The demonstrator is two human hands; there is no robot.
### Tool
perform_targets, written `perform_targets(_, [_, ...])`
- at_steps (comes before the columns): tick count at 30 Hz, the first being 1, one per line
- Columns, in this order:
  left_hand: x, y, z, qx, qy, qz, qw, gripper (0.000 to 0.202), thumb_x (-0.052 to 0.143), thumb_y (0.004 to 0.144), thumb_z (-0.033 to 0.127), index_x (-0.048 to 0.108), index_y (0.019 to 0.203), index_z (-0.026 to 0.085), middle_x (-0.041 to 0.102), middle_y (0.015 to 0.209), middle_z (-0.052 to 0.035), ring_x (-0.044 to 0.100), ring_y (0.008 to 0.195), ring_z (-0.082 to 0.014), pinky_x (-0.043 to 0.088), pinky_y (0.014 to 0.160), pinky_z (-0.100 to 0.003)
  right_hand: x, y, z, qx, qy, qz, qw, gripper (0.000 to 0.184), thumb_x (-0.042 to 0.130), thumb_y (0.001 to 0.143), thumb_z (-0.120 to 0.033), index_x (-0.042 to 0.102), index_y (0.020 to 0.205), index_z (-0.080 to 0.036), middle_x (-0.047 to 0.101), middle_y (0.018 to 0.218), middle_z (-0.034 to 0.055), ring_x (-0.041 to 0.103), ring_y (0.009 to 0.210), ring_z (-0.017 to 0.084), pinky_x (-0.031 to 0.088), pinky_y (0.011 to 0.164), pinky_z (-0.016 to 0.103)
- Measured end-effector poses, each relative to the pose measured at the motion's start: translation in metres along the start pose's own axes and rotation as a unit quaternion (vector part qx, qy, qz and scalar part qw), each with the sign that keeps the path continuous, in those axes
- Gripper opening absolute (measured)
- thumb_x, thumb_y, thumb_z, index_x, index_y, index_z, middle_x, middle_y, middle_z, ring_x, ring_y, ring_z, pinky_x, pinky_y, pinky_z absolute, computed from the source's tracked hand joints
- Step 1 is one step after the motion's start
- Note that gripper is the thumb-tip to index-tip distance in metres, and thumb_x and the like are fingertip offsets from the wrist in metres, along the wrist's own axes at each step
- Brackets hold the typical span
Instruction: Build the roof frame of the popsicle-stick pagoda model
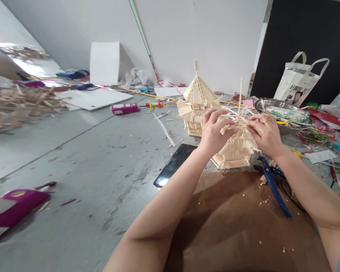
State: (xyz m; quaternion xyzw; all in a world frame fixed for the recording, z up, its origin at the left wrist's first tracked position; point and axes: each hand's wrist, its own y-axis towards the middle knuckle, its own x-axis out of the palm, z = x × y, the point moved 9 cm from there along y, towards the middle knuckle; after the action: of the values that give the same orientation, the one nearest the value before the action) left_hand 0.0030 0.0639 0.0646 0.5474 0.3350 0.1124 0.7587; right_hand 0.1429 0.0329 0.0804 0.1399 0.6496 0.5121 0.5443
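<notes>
Stick model (pixel 234 152) between left hand (pixel 214 131), right hand (pixel 265 135).

Head camera looks forward and down, close over the floor (pixel 82 158).

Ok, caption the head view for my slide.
The left hand and right hand grip the stick roof section, a stick pagoda behind it, blue pliers by the right wrist.
</notes>
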Motion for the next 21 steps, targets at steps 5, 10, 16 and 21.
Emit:
perform_targets(5, [0.000,0.000,-0.001,-0.002,-0.008,0.004,1.000,0.011,0.065,0.075,0.038,0.063,0.076,0.027,0.060,0.104,0.0003,0.044,0.108,-0.0221,0.037,0.092,-0.041,0.001,0.002,-0.003,-0.005,0.012,0.004,1.000,0.016,0.046,0.086,-0.032,0.059,0.082,-0.023,0.062,0.092,0.0035,0.053,0.092,0.019,0.041,0.083,0.036])
perform_targets(10, [-0.004,-0.002,0.002,0.020,-0.019,0.041,0.999,0.008,0.064,0.076,0.036,0.063,0.075,0.028,0.063,0.098,0.0005,0.047,0.103,-0.0214,0.040,0.088,-0.040,0.000,0.001,-0.003,-0.013,0.020,0.006,1.000,0.013,0.048,0.086,-0.031,0.058,0.083,-0.023,0.063,0.092,0.0029,0.055,0.091,0.019,0.043,0.083,0.036])
perform_targets(16, [-0.002,-0.001,-0.001,0.013,-0.031,0.035,0.999,0.008,0.065,0.075,0.035,0.063,0.073,0.027,0.063,0.097,0.0012,0.048,0.103,-0.0205,0.039,0.089,-0.040,0.007,-0.007,0.012,0.017,0.054,-0.007,0.998,0.020,0.050,0.084,-0.036,0.054,0.097,-0.022,0.064,0.098,0.0048,0.057,0.095,0.020,0.043,0.086,0.037])
perform_targets(21, [-0.001,-0.001,-0.002,0.018,-0.044,0.023,0.999,0.008,0.065,0.076,0.035,0.063,0.074,0.027,0.062,0.098,0.0011,0.047,0.104,-0.0205,0.039,0.090,-0.041,0.004,-0.008,0.011,0.009,0.077,0.016,0.997,0.010,0.050,0.084,-0.031,0.054,0.089,-0.023,0.065,0.090,0.0028,0.058,0.090,0.019,0.045,0.083,0.036])
